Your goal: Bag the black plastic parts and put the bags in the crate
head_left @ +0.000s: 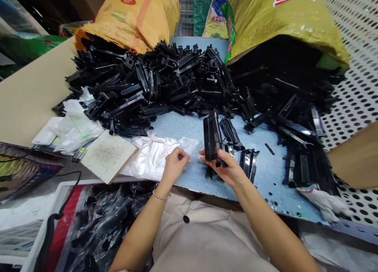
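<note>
Blue speckled workbench (pixel 267 173), both hands busy at its near edge.
Right hand (pixel 226 167) had its fingers clamped around one upright black plastic part (pixel 211 137); left hand (pixel 176 164) had its fingertips pinched together on one clear plastic bag (pixel 153 157), just beside it. Behind them, two heaps of black plastic parts (pixel 138 86) lay against two yellow woven sacks (pixel 130 15).

I count one orange-yellow sack (pixel 130 19), one olive-yellow sack (pixel 283 23), one left hand (pixel 176 165), one right hand (pixel 226 167); black plastic parts (pixel 141 86) are too many to count.
</note>
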The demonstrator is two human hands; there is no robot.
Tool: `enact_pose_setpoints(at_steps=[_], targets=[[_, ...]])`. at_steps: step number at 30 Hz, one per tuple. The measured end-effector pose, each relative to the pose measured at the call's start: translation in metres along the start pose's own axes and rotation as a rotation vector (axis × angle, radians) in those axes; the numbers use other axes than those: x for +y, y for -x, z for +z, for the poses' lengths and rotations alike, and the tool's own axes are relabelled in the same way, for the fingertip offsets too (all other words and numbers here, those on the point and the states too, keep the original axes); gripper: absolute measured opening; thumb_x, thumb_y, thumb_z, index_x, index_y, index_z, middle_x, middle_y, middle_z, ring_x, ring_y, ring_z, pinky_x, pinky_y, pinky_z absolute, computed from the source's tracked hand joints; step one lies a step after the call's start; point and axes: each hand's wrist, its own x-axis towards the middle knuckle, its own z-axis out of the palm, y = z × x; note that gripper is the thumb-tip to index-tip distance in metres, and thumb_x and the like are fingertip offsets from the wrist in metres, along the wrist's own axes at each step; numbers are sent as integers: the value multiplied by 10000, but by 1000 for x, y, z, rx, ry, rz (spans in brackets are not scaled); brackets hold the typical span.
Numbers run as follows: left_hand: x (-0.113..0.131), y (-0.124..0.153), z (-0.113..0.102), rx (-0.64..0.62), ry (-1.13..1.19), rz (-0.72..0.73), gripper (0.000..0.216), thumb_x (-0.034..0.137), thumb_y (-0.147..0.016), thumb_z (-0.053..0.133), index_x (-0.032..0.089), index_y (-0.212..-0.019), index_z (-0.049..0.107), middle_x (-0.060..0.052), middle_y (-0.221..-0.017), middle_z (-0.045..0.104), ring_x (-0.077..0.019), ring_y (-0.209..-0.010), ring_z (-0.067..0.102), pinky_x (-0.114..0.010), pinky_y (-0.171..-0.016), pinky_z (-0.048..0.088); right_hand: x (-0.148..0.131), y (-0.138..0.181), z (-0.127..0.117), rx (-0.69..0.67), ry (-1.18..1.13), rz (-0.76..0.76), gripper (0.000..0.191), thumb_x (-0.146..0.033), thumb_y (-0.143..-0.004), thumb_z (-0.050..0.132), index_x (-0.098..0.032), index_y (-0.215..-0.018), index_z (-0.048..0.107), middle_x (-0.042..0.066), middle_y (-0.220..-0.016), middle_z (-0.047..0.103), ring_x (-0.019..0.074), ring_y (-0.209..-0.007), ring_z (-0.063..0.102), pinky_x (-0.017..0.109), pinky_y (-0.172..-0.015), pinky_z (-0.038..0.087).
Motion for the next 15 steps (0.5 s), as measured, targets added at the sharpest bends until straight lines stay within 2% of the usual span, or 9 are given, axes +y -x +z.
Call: enact_pose_setpoints(at_steps=[4,9,12,14,15], targets=[[4,3,0,52,273,-31,175,247,-703,668,186,-678,505,-16,-775,649,-148,-754,608,-285,-751,462,-4,5,-3,10,60,13,349,-496,-754,722,-197,-933,743,77,-1006,733,260,-1023,638,418,-947,469],[12,13,4,-36,403,-51,262,204,-679,684,201,-732,427,25,-747,573,-111,-688,550,-252,-704,454,1,1,11,-61,144,91,356,-498,-735,743,-163,-854,724,56,-799,713,188,-747,628,332,-748,477],[15,20,5,-90,357,10,213,165,-708,630,203,-736,422,6,-815,563,-125,-767,561,-262,-750,471,7,-4,21,-54,134,117,359,-499,-706,767,-157,-789,695,34,-716,682,168,-694,604,297,-694,463],[15,22,4,-66,220,75,99,117,-740,553,194,-760,494,-34,-921,588,-153,-881,583,-290,-819,480,10,-6,24,-29,91,108,346,-488,-704,775,-163,-786,689,34,-730,683,168,-714,608,296,-710,467],[14,23,2,-52,126,108,119,86,-752,507,190,-791,550,-54,-986,600,-170,-947,587,-312,-864,477,11,-6,24,-19,71,93,338,-481,-707,775,-165,-794,691,37,-752,689,170,-732,613,303,-731,471]])
